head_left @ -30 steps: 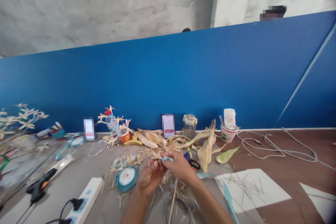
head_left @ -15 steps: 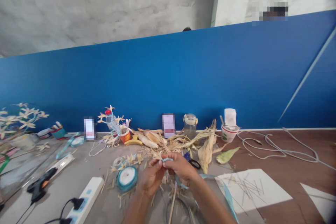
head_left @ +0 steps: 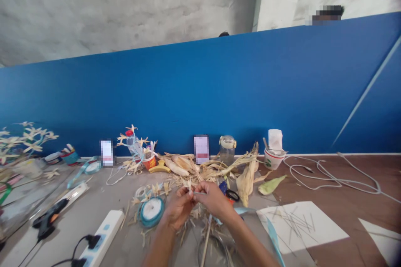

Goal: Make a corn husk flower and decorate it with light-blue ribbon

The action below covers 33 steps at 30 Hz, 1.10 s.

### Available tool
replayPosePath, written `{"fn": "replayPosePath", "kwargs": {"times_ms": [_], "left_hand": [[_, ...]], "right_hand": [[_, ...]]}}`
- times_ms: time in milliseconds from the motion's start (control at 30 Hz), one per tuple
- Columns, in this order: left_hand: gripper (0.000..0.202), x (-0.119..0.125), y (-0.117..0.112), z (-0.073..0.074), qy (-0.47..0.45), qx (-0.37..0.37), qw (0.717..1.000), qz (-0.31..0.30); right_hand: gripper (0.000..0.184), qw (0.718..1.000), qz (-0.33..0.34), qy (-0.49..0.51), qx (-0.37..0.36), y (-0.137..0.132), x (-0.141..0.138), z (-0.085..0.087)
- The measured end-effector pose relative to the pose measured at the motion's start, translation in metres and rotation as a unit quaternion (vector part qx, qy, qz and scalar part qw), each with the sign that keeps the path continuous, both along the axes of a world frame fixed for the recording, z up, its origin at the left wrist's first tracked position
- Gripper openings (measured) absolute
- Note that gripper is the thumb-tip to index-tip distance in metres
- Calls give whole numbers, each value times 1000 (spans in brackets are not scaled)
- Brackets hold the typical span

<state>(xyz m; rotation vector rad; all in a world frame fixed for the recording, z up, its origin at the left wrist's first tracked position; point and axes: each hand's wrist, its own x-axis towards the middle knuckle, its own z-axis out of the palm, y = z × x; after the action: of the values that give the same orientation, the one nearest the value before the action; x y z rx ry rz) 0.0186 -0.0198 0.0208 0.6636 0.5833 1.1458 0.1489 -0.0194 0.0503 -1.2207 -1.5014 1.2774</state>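
Note:
My left hand (head_left: 179,210) is closed in a pinch on a small pale corn-husk flower (head_left: 189,185), whose tips stick up above the fingers. Beside it my right hand (head_left: 213,201) pinches a light blue ribbon (head_left: 199,193) against the flower's base; the fingertips of both hands almost meet. The ribbon's tail (head_left: 273,240) runs out past my right forearm. Left of my hands lies a blue ribbon spool (head_left: 152,212), with several small husk flowers (head_left: 156,189) behind it. My fingers hide the exact wrapping point.
A power strip (head_left: 105,233) and a glue gun (head_left: 50,220) lie at left. Dried corn husks (head_left: 180,166), a phone (head_left: 201,150), a glass jar (head_left: 227,150) and scissors (head_left: 232,195) sit beyond my hands. White paper (head_left: 300,233) bears thin sticks at right. A blue partition (head_left: 188,91) stands behind.
My right hand has shifted slightly, its fingers now lower and flatter against the ribbon. The flower's tips show more clearly above my left fingers. The ribbon loop below my right hand has dropped.

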Motion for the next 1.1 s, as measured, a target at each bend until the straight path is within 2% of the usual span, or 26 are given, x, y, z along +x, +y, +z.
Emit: {"fn": "replayPosePath", "kwargs": {"times_ms": [167,300,567,700,833,967,1100], "left_hand": [[20,-3,1,4,24,3,999,-23],[19,-3,0,8,35,11,999,-10],[16,-3,3,-1,17,-4,1000,-6],[16,-3,0,-1,-32,1,999,-15],[24,-1,-2,-1,-94,37,995,-20],[29,0,-4,0,-87,43,994,-41],[19,3,-11,3,-66,54,990,-109]], "right_hand": [[4,991,-3,-110,76,-4,0,1],[5,982,-3,-168,82,-9,0,5],[17,973,-23,-205,103,-11,-9,1],[14,987,-39,-133,82,-7,-11,-2],[9,998,-57,17,24,-1,-6,2],[14,980,-39,192,-45,2,1,12],[19,960,-45,269,-69,7,4,21]]}}
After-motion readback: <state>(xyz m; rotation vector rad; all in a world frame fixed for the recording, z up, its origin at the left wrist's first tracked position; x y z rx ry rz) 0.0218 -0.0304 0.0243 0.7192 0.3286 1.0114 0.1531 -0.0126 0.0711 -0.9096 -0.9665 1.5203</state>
